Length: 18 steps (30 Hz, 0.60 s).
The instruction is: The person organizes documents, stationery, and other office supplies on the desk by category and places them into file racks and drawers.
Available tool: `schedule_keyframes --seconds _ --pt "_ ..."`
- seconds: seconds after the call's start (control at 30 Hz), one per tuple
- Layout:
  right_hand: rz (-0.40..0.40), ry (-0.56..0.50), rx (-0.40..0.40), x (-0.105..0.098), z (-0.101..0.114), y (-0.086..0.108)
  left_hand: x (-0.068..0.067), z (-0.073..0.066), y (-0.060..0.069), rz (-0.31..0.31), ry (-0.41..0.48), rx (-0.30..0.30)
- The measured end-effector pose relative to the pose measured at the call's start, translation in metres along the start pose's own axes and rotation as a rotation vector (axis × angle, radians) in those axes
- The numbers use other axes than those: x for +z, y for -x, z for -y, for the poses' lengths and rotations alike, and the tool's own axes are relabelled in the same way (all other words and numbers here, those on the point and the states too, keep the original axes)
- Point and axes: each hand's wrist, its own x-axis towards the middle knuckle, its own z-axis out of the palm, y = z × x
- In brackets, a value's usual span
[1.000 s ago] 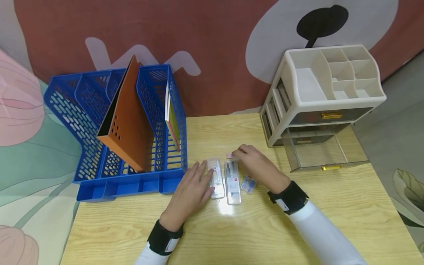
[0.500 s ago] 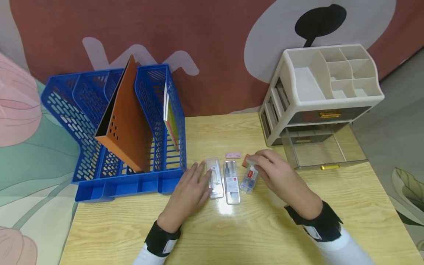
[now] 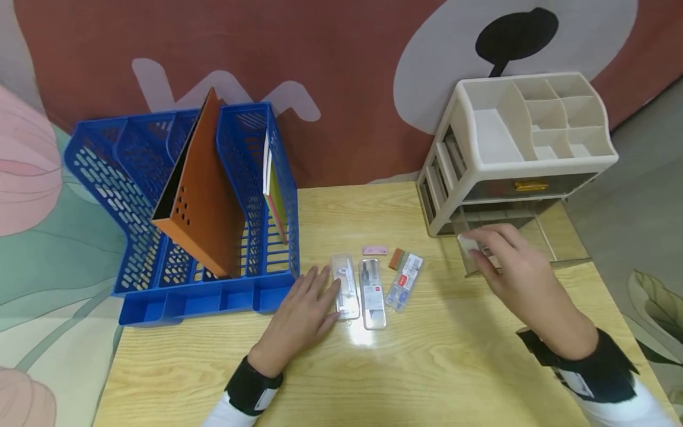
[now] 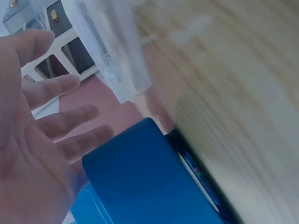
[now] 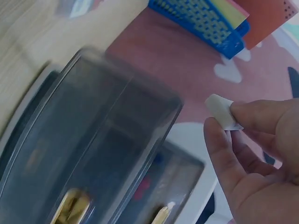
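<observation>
My right hand (image 3: 525,279) is over the pulled-out clear drawer (image 3: 552,237) of the white desktop organizer (image 3: 498,172). Between thumb and fingers it pinches a small white block (image 5: 220,112) that looks like an eraser. On the table my left hand (image 3: 299,317) lies with fingers straight, fingertips at the edge of a clear case (image 3: 347,290). Beside that case are a second clear case (image 3: 373,296) with a dark slim tool inside, a small pack (image 3: 405,281) with blue pieces, an orange-and-green block (image 3: 397,259) and a pink strip (image 3: 374,250).
A blue file rack (image 3: 128,196) stands at the left, with an orange folder (image 3: 208,207) and thin booklets (image 3: 276,201) in it. Open compartments (image 3: 565,112) top the organizer. Behind everything hangs a brown cloth (image 3: 352,89).
My right hand has moved right from the small items to above the drawer, now pinching the white block. The pink strip and orange-and-green block have come into view. The left hand has barely moved.
</observation>
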Motion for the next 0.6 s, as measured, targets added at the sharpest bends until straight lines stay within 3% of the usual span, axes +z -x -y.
schedule_keyframes --seconds 0.13,0.33,0.6 --pt "0.072 0.030 0.089 -0.009 -0.019 0.001 -0.001 0.002 0.004 0.001 -0.002 0.009" --pt "0.218 -0.007 0.248 -0.010 -0.049 0.000 0.000 0.003 0.008 -0.014 -0.009 0.048" --pt "0.468 -0.087 0.385 -0.003 -0.079 -0.009 0.000 0.004 0.012 -0.059 -0.032 0.089"
